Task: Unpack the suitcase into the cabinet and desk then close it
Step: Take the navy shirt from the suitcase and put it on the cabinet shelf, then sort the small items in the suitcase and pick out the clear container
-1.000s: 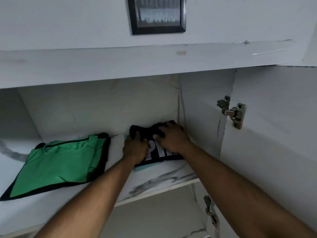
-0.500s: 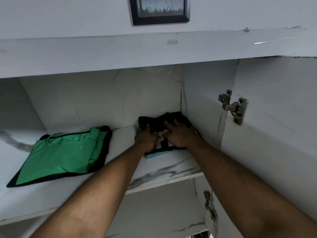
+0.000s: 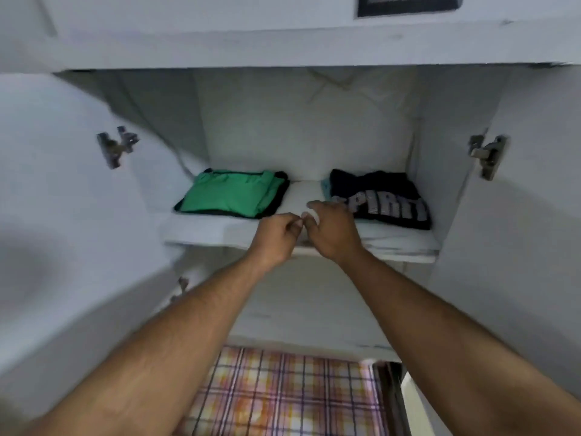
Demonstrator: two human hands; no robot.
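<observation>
Both hands have come off the black shirt [image 3: 382, 199], which half a second ago they were pressing down, and it now lies folded on the cabinet shelf [image 3: 399, 247], well to the right of the green shirt [image 3: 232, 196]. The left hand [image 3: 276, 234] and right hand [image 3: 333, 229] hang side by side just in front of the black shirt, near the shelf's front edge, fingers loosely curled and holding nothing. I think this shirt is put away, so the next job is going back to the suitcase, which is out of sight.
</observation>
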